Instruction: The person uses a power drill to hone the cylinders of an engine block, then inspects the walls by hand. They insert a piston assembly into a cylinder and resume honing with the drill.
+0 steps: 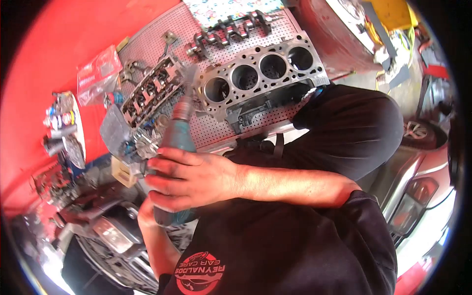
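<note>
My right hand (196, 179) is wrapped over the body of a teal power tool (179, 135), with its fingers closed around the casing. The tool has a metal collar at its front. Beyond the collar its tip is blurred, lying between a cylinder head (152, 91) and an engine block (246, 78) with open cylinder bores. My left hand (147, 211) is beside and beneath the rear of the tool; its fingers are hidden behind the tool and my right hand.
A crankshaft (231, 32) lies behind the block on a perforated metal bench (209, 129). Left of the bench are a clear plastic bag (98, 73), small engine parts and a wooden block (123, 171). A car headlight (115, 233) is at lower left, another vehicle (408, 196) at right.
</note>
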Demonstrator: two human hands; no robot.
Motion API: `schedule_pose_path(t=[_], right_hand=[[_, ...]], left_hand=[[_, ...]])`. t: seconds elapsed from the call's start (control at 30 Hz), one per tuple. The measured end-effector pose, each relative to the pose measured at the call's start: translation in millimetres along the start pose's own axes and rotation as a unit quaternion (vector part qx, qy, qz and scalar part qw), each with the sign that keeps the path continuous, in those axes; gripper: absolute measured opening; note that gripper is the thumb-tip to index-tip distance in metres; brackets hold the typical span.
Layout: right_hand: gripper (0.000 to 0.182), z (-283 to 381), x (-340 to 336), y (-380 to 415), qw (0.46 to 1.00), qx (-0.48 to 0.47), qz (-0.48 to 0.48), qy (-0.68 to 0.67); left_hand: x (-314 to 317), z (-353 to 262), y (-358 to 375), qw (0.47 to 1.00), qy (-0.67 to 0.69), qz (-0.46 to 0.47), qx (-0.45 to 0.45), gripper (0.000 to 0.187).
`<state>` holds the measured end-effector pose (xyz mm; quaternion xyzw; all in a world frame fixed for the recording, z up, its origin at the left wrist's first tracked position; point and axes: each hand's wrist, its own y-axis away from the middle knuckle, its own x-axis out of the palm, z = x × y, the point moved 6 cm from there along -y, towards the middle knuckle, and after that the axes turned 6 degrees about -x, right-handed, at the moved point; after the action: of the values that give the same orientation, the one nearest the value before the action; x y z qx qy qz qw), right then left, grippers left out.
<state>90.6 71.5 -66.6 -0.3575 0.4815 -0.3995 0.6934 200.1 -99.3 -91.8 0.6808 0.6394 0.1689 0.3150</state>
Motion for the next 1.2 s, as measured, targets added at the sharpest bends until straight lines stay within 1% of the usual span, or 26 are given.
schedule_pose_path(t=[0.03, 0.07, 0.1, 0.17, 0.2, 0.23, 0.33, 0.37, 0.47, 0.53, 0.57, 0.6, 0.63, 0.67, 0.7, 0.73, 0.8, 0.83, 0.87, 0.93, 1.07, 1.13, 1.2], right_hand=[[0.043, 6, 7, -5, 1.0, -0.027, -0.009, -0.011], [0.043, 12, 13, -9, 0.998, -0.052, -0.018, -0.021], [0.039, 18, 22, -11, 0.996, -0.076, 0.008, -0.047], [0.037, 25, 33, -14, 0.989, -0.134, 0.032, -0.053], [0.036, 31, 39, -16, 0.984, -0.163, 0.042, -0.06], [0.033, 37, 52, -13, 0.981, -0.174, 0.06, -0.055], [0.033, 39, 64, -17, 0.975, -0.181, 0.121, -0.036], [0.035, 41, 65, -18, 0.97, -0.195, 0.143, 0.006], [0.038, 50, 75, -3, 0.965, -0.191, 0.176, 0.044], [0.036, 45, 67, 8, 0.972, -0.128, 0.196, 0.008], [0.036, 40, 57, 9, 0.974, -0.093, 0.207, -0.011], [0.032, 27, 47, 6, 0.961, -0.067, 0.267, 0.008], [0.036, 5, 39, 4, 0.944, -0.001, 0.33, -0.004], [0.036, -28, 35, 20, 0.892, 0.078, 0.443, 0.045], [0.047, -58, 12, 28, 0.945, 0.092, 0.309, 0.062], [0.052, -95, 0, 51, 0.912, 0.164, 0.341, 0.16], [0.056, -171, -28, 100, 0.842, 0.243, 0.361, 0.318], [0.058, -200, -40, 115, 0.808, 0.273, 0.393, 0.345], [0.06, -220, -49, 125, 0.769, 0.302, 0.424, 0.371], [0.059, -236, -49, 123, 0.75, 0.298, 0.444, 0.39], [0.061, -245, -40, 115, 0.719, 0.282, 0.49, 0.405], [0.058, -246, -37, 111, 0.71, 0.271, 0.512, 0.4], [0.055, -249, -36, 111, 0.704, 0.269, 0.527, 0.393]], left_hand=[[-1, 11, -3, 0.989, 0.139, -0.023, 0.034, 0.097], [1, 20, -8, 0.959, 0.269, -0.039, 0.074, 0.096], [3, 29, -11, 0.916, 0.382, -0.047, 0.111, 0.094], [9, 44, -16, 0.829, 0.531, -0.049, 0.17, 0.091], [12, 51, -16, 0.786, 0.585, -0.049, 0.192, 0.09], [11, 58, -18, 0.76, 0.614, -0.052, 0.208, 0.089], [15, 77, -23, 0.686, 0.686, -0.053, 0.238, 0.088], [19, 83, -26, 0.665, 0.704, -0.052, 0.245, 0.088], [28, 98, -27, 0.607, 0.749, -0.052, 0.26, 0.09], [33, 108, -24, 0.575, 0.774, -0.044, 0.262, 0.092], [35, 111, -21, 0.573, 0.778, -0.036, 0.258, 0.093], [37, 113, -18, 0.565, 0.784, -0.031, 0.255, 0.095], [37, 110, -16, 0.608, 0.75, -0.031, 0.258, 0.096], [37, 106, -15, 0.691, 0.671, -0.027, 0.27, 0.098], [37, 104, -8, 0.683, 0.682, -0.084, 0.249, 0.095], [35, 110, -6, 0.68, 0.68, -0.078, 0.263, 0.095], [30, 128, 0, 0.677, 0.676, -0.06, 0.285, 0.097], [30, 131, 3, 0.677, 0.679, -0.086, 0.269, 0.096], [31, 132, 4, 0.679, 0.677, -0.091, 0.268, 0.096], [33, 133, 4, 0.682, 0.673, -0.104, 0.267, 0.096], [45, 121, -5, 0.679, 0.679, -0.133, 0.244, 0.096], [51, 115, -13, 0.688, 0.671, -0.126, 0.246, 0.096], [56, 112, -20, 0.685, 0.682, -0.131, 0.218, 0.096]])
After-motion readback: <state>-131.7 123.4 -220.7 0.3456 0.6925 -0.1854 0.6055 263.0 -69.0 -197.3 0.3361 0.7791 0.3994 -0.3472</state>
